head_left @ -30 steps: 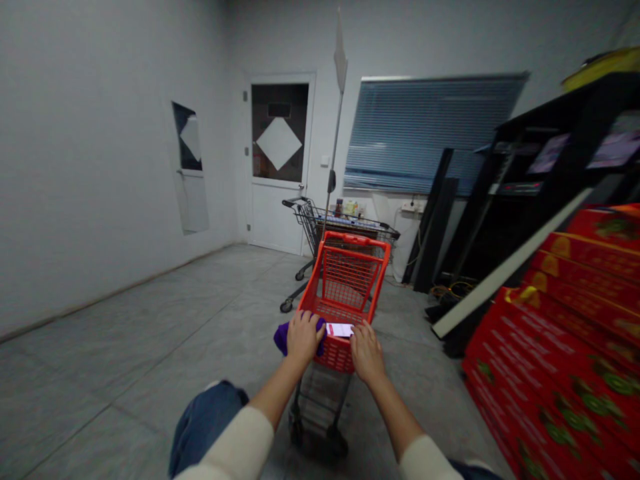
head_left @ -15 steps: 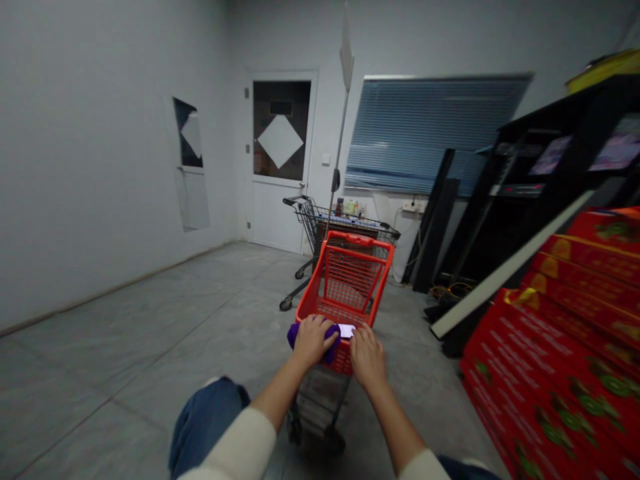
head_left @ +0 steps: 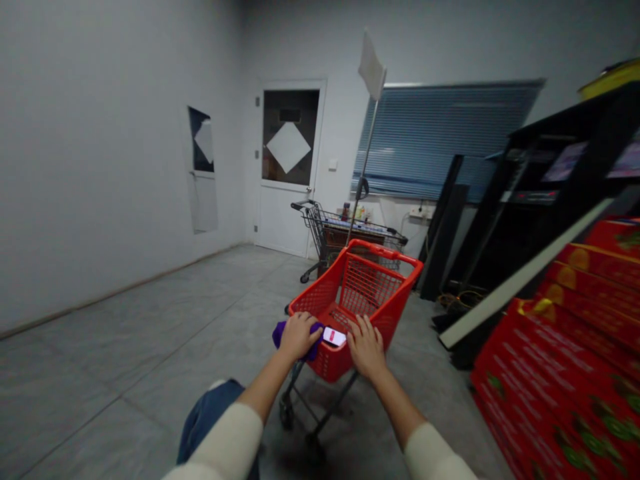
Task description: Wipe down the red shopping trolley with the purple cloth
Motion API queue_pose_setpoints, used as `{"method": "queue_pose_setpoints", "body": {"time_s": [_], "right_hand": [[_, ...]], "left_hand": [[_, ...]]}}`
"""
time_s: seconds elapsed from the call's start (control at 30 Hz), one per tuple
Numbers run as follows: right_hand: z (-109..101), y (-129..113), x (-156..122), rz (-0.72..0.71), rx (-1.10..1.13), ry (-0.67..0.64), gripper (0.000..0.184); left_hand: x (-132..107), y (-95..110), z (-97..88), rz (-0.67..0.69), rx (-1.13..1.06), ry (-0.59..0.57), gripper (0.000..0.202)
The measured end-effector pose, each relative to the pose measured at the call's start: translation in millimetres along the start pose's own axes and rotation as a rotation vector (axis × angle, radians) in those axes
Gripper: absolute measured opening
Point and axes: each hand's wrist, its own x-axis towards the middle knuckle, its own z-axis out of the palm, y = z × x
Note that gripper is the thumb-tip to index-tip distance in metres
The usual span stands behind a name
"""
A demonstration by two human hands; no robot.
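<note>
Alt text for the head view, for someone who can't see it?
The left hand, clutching a purple cloth, and the right hand rest on the handle of a red shopping cart. Ahead stand a metal cart and a white door; red boxes are stacked at right.

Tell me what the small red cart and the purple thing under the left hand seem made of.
The small red cart looks like moulded plastic, slightly glossy: its walls are a thick red lattice. The purple cloth under the left hand seems soft matte fabric, since it bunches; fibre unclear.
</note>
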Motion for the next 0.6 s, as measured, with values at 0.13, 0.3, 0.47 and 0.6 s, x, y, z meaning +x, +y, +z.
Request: {"method": "queue_pose_setpoints", "body": {"time_s": [0.13, 0.3, 0.47, 0.6], "right_hand": [[15, 1, -5, 0.033, -0.017, 0.046, 0.046], [10, 4, -12, 0.021, -0.020, 0.058, 0.044], [4, 0, -12, 0.041, -0.026, 0.040, 0.043], [3, -8, -11, 0.088, -0.031, -0.001, 0.045]], "left_hand": [[-10, 35, 8.2, 0.028, 0.011, 0.002, 0.031], [-10, 43, 8.4, 0.082, -0.006, -0.026, 0.032], [14, -3, -0.6, 0.067, 0.006, -0.050, 0.031], [28, -29, -1.9, 0.054, 0.003, -0.043, 0.030]]}}
